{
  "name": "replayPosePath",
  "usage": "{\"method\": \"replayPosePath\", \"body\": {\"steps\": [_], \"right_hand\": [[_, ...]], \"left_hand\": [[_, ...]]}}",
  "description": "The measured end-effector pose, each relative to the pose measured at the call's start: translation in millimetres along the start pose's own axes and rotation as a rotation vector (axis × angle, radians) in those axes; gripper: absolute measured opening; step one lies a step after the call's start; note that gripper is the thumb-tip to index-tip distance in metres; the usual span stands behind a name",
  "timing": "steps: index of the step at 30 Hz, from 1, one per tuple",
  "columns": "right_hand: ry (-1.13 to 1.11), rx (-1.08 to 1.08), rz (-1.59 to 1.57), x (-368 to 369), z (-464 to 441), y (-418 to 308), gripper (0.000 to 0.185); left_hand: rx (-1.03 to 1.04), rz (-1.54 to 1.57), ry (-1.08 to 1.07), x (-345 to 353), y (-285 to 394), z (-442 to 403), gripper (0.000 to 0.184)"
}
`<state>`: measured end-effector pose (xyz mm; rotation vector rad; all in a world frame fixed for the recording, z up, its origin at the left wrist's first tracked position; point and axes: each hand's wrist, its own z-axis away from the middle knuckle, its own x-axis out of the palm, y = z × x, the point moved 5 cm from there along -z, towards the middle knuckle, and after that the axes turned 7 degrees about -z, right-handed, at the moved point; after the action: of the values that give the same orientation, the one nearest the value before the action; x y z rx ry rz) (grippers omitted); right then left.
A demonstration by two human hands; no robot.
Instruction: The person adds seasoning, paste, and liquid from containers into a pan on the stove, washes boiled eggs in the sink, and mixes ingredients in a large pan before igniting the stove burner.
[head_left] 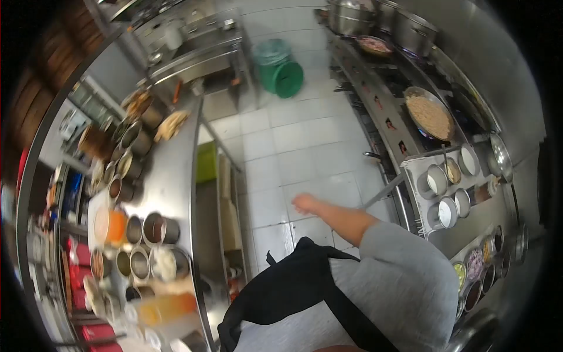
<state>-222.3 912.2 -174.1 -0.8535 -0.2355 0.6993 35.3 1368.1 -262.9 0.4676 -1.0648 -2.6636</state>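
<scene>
Metal stove (373,97) bears two food-filled pans (430,115); right hand (305,204) empty, spread of fingers (298,202) unclear.

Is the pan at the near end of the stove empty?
No, the pan on the stove holds a broad layer of light brown food.

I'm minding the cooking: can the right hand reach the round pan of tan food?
Probably not without a step: the right hand is over the tiled floor, with the metal stove's front between it and the pan.

Black apron (281,287), grey shirt (404,281) (and green bin (267,76))
</scene>
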Motion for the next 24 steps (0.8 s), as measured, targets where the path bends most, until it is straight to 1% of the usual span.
{"method": "replayPosePath", "body": {"steps": [2,4,7,8,9,10,11,12,13,14,15,16,17,18,19,20,21,22,23,24], "right_hand": [[-0.04,-0.088,-0.086,-10.7,-11.0,-70.4,0.026],[-0.051,-0.175,-0.138,-39.2,-34.4,-125.4,0.028],[0.119,-0.27,-0.159,-111.2,-75.4,-166.2,0.023],[0.184,-0.266,-0.171,-141.4,-89.7,-165.1,0.022],[0.246,-0.259,-0.187,-176.4,-110.7,-145.4,0.022],[0.271,-0.422,0.556,-208.6,-127.0,-124.8,0.018],[0.469,-0.598,1.281,-239.8,-140.0,-103.2,0.014],[0.507,-0.326,1.254,-260.8,-109.1,-88.9,0.013],[0.475,-0.033,1.214,-280.1,-85.7,-63.8,0.019],[0.428,0.167,1.293,-308.6,-94.7,1.9,0.024],[0.441,0.283,1.18,-328.2,-83.5,59.8,0.028],[0.367,0.364,1.219,-326.9,-67.4,108.1,0.028],[0.287,0.441,1.257,-324.3,-50.0,152.6,0.028],[0.627,0.592,0.854,-317.0,-11.8,174.1,0.027],[0.606,0.72,0.54,-294.2,3.0,217.9,0.027],[0.489,0.787,0.428,-271.4,15.2,215.9,0.028],[0.34,0.785,0.383,-252.4,21.5,196.6,0.029],[0.243,0.745,0.321,-239.6,23.8,172.0,0.031],[0.18,0.686,0.246,-227.9,19.2,126.5,0.032],[0.139,0.628,0.192,-221.3,2.3,89.3,0.034]], "left_hand": [[0.061,-0.044,-0.072,-3.4,38.7,-50.2,0.065],[0.119,-0.075,-0.106,-6.6,82.0,-96.0,0.065],[0.186,-0.16,-0.077,-4.7,161.8,-156.6,0.06],[0.207,-0.192,-0.06,-2.1,191.3,-179.8,0.058],[0.228,-0.195,-0.116,3.7,220.3,-203.9,0.056],[0.252,-0.196,-0.171,9.6,252.7,-230.4,0.054],[0.273,-0.195,-0.224,15.3,284.0,-253.4,0.053],[0.299,-0.188,-0.277,21.3,313.6,-276.3,0.051],[0.315,-0.196,-0.295,21.8,341.7,-298.0,0.05],[0.338,-0.203,-0.314,22.1,373.0,-322.7,0.048],[0.357,-0.209,-0.335,28.1,402.8,-346.6,0.047],[0.329,-0.256,-0.346,37.5,459.4,-339.5,0.045],[0.296,-0.306,-0.355,45.9,532.5,-316.0,0.044],[0.291,-0.345,-0.365,51.8,581.8,-316.8,0.044],[0.286,-0.383,-0.374,56.5,624.7,-322.6,0.044],[0.283,-0.422,-0.378,59.9,655.8,-337.6,0.045],[0.312,-0.46,-0.378,63.5,681.6,-361.1,0.047],[0.344,-0.496,-0.376,66.2,705.9,-386.1,0.049],[0.375,-0.53,-0.372,68.1,725.7,-409.0,0.052],[0.452,-0.441,-0.363,69.2,744.8,-427.3,0.053]]}}
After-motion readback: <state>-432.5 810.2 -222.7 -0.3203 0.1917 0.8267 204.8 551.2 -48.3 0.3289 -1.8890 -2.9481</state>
